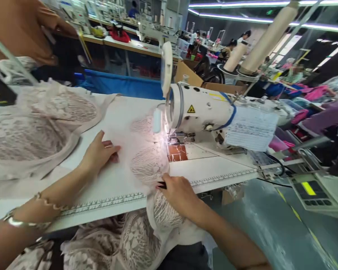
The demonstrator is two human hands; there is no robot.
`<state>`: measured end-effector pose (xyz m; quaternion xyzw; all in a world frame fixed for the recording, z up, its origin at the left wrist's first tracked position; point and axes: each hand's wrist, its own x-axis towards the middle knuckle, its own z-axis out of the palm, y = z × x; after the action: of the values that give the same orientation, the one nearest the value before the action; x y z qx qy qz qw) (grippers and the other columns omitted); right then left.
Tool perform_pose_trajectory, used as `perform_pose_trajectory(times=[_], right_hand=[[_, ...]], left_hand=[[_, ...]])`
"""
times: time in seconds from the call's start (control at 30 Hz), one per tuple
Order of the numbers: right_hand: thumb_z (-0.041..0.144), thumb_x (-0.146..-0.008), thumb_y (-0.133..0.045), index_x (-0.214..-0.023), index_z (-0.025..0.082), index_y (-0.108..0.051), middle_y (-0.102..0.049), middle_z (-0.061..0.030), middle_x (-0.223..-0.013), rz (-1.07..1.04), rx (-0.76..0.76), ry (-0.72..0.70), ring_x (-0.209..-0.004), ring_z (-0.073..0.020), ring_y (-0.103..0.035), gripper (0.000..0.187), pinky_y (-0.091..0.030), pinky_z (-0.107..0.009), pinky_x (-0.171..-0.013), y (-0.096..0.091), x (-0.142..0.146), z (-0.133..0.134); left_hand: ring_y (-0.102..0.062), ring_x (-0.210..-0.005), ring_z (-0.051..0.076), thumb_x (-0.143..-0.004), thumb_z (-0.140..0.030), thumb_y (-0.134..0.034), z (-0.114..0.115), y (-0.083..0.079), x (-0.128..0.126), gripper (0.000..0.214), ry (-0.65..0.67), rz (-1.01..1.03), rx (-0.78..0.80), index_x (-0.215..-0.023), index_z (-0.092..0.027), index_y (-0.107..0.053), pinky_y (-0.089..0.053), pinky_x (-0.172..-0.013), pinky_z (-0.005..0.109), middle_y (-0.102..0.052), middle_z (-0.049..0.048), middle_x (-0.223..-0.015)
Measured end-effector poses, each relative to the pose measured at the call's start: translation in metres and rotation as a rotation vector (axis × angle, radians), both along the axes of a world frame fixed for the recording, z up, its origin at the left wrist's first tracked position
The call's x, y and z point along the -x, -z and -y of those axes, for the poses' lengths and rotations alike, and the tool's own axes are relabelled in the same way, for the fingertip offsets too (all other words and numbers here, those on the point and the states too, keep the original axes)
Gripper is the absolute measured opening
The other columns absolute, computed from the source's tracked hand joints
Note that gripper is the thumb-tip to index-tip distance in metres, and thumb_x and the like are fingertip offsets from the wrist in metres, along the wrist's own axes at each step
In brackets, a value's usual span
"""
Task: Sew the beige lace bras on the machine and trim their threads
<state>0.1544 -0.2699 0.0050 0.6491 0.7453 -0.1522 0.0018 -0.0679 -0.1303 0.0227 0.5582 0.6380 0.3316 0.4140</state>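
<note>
A pale pink lace bra piece [148, 165] with sheer mesh lies under the lit needle area of a white sewing machine [202, 107]. Its lower part hangs over the table's front edge. My right hand [180, 191] is closed at that edge, against the lace, round a small black tool with two points [162, 185]; whether it is thread snips or tweezers I cannot tell. To the left of the lace, my left hand [101, 153] hovers by the sheer fabric, thumb apart and fingers loosely bent, slightly blurred. I see nothing held in it.
More lace bras [42, 131] are heaped on the left of the table, and others [135, 240] lie on my lap. A ruler strip [109, 202] runs along the front edge. Thread cones [267, 41] stand behind the machine; a control panel [312, 191] sits at right. Other people work beyond.
</note>
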Motion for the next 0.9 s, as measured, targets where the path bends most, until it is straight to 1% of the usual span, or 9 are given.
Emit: perform_pose_trajectory(times=[0.07, 0.13, 0.2, 0.27, 0.33, 0.5, 0.6, 0.73, 0.9], right_hand=[[0.011, -0.102, -0.063, -0.110, 0.014, -0.064, -0.072, -0.0084, -0.095, 0.039, 0.049, 0.000, -0.087, -0.0300, -0.069, 0.009, -0.043, -0.029, -0.066, -0.002, -0.004, -0.001], [-0.003, -0.095, -0.058, -0.109, 0.014, -0.065, -0.071, -0.0080, -0.092, 0.099, 0.099, -0.063, -0.084, -0.0280, -0.068, 0.023, -0.039, -0.028, -0.063, -0.010, -0.009, -0.005], [-0.006, -0.093, -0.057, -0.104, 0.014, -0.068, -0.070, -0.0069, -0.086, 0.104, 0.128, -0.151, -0.078, -0.0256, -0.067, 0.026, -0.034, -0.027, -0.059, -0.028, -0.017, -0.013], [0.004, -0.099, -0.062, -0.098, 0.016, -0.070, -0.069, -0.0046, -0.082, 0.010, 0.136, -0.213, -0.074, -0.0222, -0.065, 0.015, -0.032, -0.025, -0.058, -0.052, -0.030, -0.023], [0.009, -0.095, -0.076, -0.087, 0.017, -0.070, -0.068, -0.0017, -0.080, -0.056, 0.151, -0.273, -0.071, -0.0191, -0.062, 0.012, -0.032, -0.024, -0.058, -0.074, -0.047, -0.035], [0.001, -0.088, -0.076, -0.073, 0.018, -0.066, -0.061, 0.0003, -0.067, 0.199, 0.077, -0.299, -0.061, -0.0186, -0.054, 0.025, -0.026, -0.027, -0.056, -0.077, -0.080, -0.061], [-0.001, -0.088, -0.065, -0.084, 0.017, -0.067, -0.065, -0.0050, -0.085, 0.238, -0.156, -0.097, -0.072, -0.0223, -0.059, 0.019, -0.030, -0.028, -0.058, -0.041, -0.081, -0.075], [0.008, -0.090, -0.061, -0.097, 0.019, -0.062, -0.066, -0.0048, -0.099, -0.046, -0.315, 0.121, -0.085, -0.0226, -0.063, 0.013, -0.040, -0.026, -0.066, 0.006, -0.070, -0.093], [0.018, -0.091, -0.062, -0.083, 0.022, -0.058, -0.069, -0.0015, -0.089, -0.117, -0.382, 0.226, -0.078, -0.0223, -0.063, 0.009, -0.036, -0.027, -0.062, 0.027, -0.067, -0.103]], left_hand=[[-0.063, -0.072, 0.015, -0.079, -0.019, -0.067, -0.007, 0.002, 0.011, 0.072, -0.092, -0.169, -0.174, -0.143, -0.009, -0.036, -0.059, -0.070, 0.037, -0.061, 0.0144, -0.121], [-0.063, -0.096, 0.022, -0.083, -0.014, -0.062, -0.002, 0.009, 0.006, 0.052, -0.035, -0.391, -0.528, -0.133, -0.010, -0.048, -0.057, -0.088, 0.045, -0.057, 0.0181, -0.128], [-0.060, -0.109, 0.024, -0.091, -0.014, -0.054, 0.012, 0.019, -0.014, 0.025, 0.396, -0.505, -0.878, -0.115, -0.015, -0.061, -0.053, -0.097, 0.046, -0.063, 0.0149, -0.121], [-0.061, -0.113, 0.021, -0.098, -0.016, -0.047, 0.030, 0.030, -0.043, 0.025, 1.028, -0.474, -0.981, -0.116, -0.018, -0.063, -0.051, -0.102, 0.040, -0.067, 0.0116, -0.119], [-0.058, -0.124, 0.024, -0.101, -0.020, -0.044, 0.042, 0.039, -0.070, 0.031, 1.242, -0.494, -0.942, -0.125, -0.015, -0.061, -0.045, -0.110, 0.043, -0.065, 0.0138, -0.129], [-0.033, -0.147, 0.045, -0.093, -0.045, -0.059, 0.030, 0.048, -0.098, 0.070, 1.205, -0.604, -0.815, -0.152, -0.013, -0.040, -0.031, -0.116, 0.064, -0.031, 0.0252, -0.160], [-0.042, -0.142, 0.041, -0.095, -0.043, -0.057, 0.013, 0.046, -0.098, 0.054, 1.232, -0.565, -0.890, -0.144, -0.021, -0.053, -0.037, -0.114, 0.058, -0.042, 0.0195, -0.155], [-0.061, -0.122, 0.028, -0.104, -0.027, -0.040, 0.010, 0.045, -0.104, 0.036, 1.196, -0.621, -1.049, -0.125, -0.014, -0.066, -0.048, -0.104, 0.042, -0.066, 0.0154, -0.127], [-0.060, -0.121, 0.027, -0.102, -0.014, -0.036, 0.020, 0.051, -0.108, 0.036, 1.133, -0.639, -1.126, -0.127, -0.004, -0.060, -0.046, -0.104, 0.041, -0.067, 0.0185, -0.124]])
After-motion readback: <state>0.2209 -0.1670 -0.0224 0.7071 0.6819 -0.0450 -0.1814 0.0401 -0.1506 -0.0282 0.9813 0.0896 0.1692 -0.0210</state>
